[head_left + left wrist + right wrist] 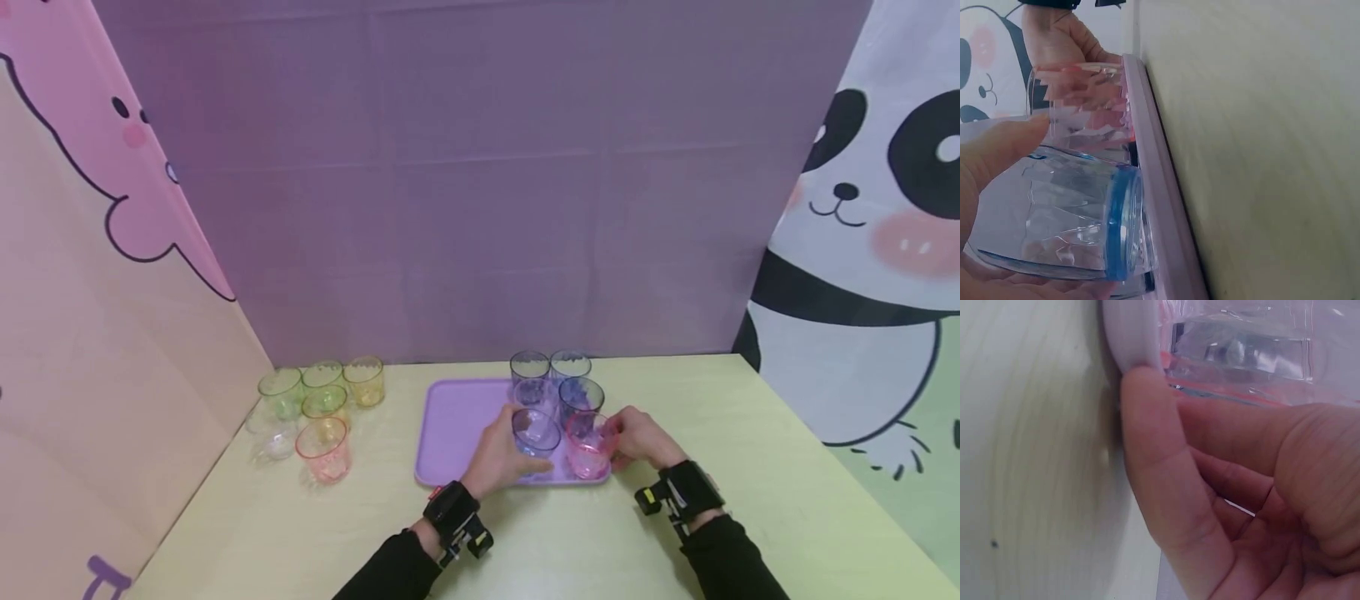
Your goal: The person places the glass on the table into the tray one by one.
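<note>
A flat lilac plastic tray (457, 425) lies on the pale yellow-green tabletop (750, 467), and both hands work at the tray's near edge. The left hand (497, 457) has its fingers and thumb curled round a clear blue-tinted faceted plastic cup (536, 433), which stands upright on the tray close to its near rim; the left wrist view shows the thumb pressed on the cup's side wall (1072, 219) and its blue base just inside the tray's raised edge (1160, 206). The right hand (637, 437) grips a clear pink-tinted faceted plastic cup (588, 446), which stands on the tray's near right corner, just beside the blue cup and seemingly touching it. In the right wrist view the fingers (1154, 481) are bent, one fingertip resting against the tray's rounded corner (1132, 331), with the pink cup (1241, 356) above the palm.

Three more dark blue-grey clear cups (581, 398) stand behind these two, at the tray's far right part. Well to the left of the tray, off it, sits a cluster of green, yellow, clear and pink cups (322, 408).
</note>
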Motion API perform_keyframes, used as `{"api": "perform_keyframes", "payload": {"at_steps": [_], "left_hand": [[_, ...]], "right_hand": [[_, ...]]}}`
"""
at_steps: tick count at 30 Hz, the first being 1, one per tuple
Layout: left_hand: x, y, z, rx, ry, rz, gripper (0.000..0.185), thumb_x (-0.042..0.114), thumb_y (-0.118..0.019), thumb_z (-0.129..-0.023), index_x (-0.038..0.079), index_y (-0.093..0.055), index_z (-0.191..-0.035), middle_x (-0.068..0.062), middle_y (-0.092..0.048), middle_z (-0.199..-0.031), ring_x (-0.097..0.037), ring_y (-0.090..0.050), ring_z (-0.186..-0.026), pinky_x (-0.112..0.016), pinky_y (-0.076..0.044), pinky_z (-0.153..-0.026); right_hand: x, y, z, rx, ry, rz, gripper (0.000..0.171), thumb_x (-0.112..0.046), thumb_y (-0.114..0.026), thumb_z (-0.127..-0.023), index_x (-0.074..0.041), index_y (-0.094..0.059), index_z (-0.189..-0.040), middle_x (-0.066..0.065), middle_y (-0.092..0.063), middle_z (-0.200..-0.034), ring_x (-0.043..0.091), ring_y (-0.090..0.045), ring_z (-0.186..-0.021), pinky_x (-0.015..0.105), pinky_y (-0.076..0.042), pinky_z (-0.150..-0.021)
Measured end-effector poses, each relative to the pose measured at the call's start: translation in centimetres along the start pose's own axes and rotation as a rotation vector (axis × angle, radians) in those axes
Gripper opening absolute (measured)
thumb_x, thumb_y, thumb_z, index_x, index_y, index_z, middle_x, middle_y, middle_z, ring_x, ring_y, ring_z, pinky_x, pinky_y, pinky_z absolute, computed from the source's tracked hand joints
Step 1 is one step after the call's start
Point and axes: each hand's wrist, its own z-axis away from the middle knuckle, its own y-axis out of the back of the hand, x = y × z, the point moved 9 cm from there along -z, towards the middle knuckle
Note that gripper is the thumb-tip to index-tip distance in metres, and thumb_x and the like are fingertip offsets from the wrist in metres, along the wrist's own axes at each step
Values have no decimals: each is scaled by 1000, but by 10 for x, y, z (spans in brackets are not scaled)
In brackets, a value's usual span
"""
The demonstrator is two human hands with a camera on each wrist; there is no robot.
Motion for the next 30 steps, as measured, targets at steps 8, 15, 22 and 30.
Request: {"api": "perform_keyframes", "payload": {"at_steps": [8, 15, 22, 30], "left_hand": [[0, -4, 0, -4, -17, 9, 87, 25, -85, -56, 11, -37, -127, -11, -50, -119, -24, -52, -104, -44, -47, -85], [0, -10, 0, -27, -9, 18, 89, 22, -86, -55, 9, -37, -128, -11, -51, -118, -24, -53, -100, -38, -49, -81], [3, -11, -1, -24, -9, 10, 90, 23, -86, -54, 8, -37, -127, -13, -51, -120, -27, -53, -103, -41, -49, -82], [0, -12, -1, -15, 28, 36, 91, 20, -86, -54, 9, -35, -128, -13, -51, -120, -26, -53, -102, -39, -49, -81]], "right_hand": [[0, 0, 0, 5, -8, 1, 25, 11, -61, -71, 5, -65, -94, 12, -63, -79, 21, -61, -56, 33, -54, -52], [1, 1, 1, 8, -14, 15, 24, 10, -62, -71, 5, -66, -94, 11, -63, -78, 21, -60, -56, 32, -54, -52], [0, 1, 1, 11, -3, 14, 25, 11, -60, -72, 6, -65, -96, 11, -64, -79, 20, -61, -56, 32, -54, -52], [-1, 1, 2, 4, 2, 13, 24, 11, -60, -72, 6, -65, -95, 11, -63, -79, 21, -61, -56, 33, -54, -53]]}}
